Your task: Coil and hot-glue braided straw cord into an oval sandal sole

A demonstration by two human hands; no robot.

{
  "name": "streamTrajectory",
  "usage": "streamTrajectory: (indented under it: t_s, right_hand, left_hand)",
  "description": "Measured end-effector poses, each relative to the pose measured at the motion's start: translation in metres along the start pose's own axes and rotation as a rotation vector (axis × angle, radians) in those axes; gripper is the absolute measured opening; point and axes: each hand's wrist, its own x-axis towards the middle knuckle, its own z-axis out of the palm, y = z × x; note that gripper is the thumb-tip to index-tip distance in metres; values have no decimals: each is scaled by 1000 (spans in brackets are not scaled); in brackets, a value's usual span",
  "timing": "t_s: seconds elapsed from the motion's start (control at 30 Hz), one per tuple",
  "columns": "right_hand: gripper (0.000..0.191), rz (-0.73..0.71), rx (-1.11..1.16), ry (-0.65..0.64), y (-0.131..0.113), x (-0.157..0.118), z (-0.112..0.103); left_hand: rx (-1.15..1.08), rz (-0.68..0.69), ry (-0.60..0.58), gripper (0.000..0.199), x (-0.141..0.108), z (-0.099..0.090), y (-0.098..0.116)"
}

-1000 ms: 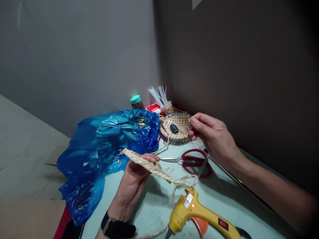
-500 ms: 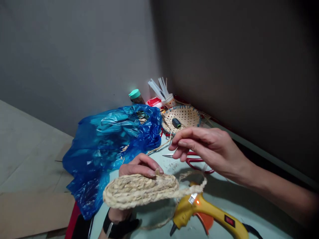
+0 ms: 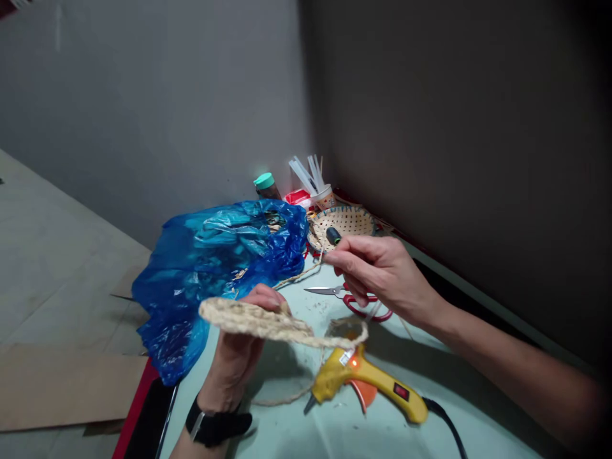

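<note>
My left hand [image 3: 236,360], with a dark watch band at the wrist, grips a flat oval coil of braided straw [image 3: 253,323], now tilted nearly edge-on. From the coil a loose braid [image 3: 329,343] runs right and loops above the glue gun. My right hand [image 3: 377,274] is raised to the right of the coil, thumb and index finger pinched together; anything between them is too fine to make out. Just beyond those fingertips a dark thread spool [image 3: 333,236] lies in a shallow woven basket [image 3: 356,220]. Below the right hand are red-handled scissors [image 3: 368,310].
A yellow glue gun [image 3: 377,380], its light glowing orange, lies on the pale table [image 3: 382,440] with its cord trailing right. A blue plastic bag [image 3: 224,255] covers the left side. At the back stand a teal-lidded bottle [image 3: 265,186] and a cup [image 3: 325,200] of translucent sticks.
The straw coil has tipped from showing its face to nearly edge-on. My right hand's fingers have closed into a tighter pinch nearer the spool. The view has shifted slightly.
</note>
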Motion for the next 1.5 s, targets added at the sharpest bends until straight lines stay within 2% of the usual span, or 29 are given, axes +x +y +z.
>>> streamTrajectory:
  t_s: [0.07,0.17,0.3,0.4,0.6,0.83,1.03,1.17,1.33,1.5]
  right_hand:
    - [41,-26,-44,70,3,3,-4]
    - [44,-68,-117,125,7,7,-11]
    - [23,-99,-164,12,12,10,-13]
    - [20,-114,-183,-81,18,9,-9]
    - [18,-177,-284,-131,23,6,-6]
    - [23,-221,-401,-234,13,1,0]
    - [20,-162,-426,-274,-2,-11,14]
    - [15,-170,-427,-245,-5,-15,21]
    - [13,-209,-384,-241,-6,-13,20]
    - [13,-254,-410,-245,-11,-11,14]
  left_hand:
    - [-13,-83,136,18,-7,0,4]
    - [-38,-181,317,16,-16,-1,10]
    - [-100,-202,470,20,-25,0,13]
    - [-145,-192,527,19,-29,1,12]
    - [-205,-213,516,28,-39,5,9]
    - [-172,-217,479,33,-48,17,10]
    - [-198,-249,495,40,-51,28,9]
    - [-250,-279,478,47,-53,33,9]
    - [-324,-346,512,35,-59,33,9]
    - [-382,-381,460,28,-59,20,7]
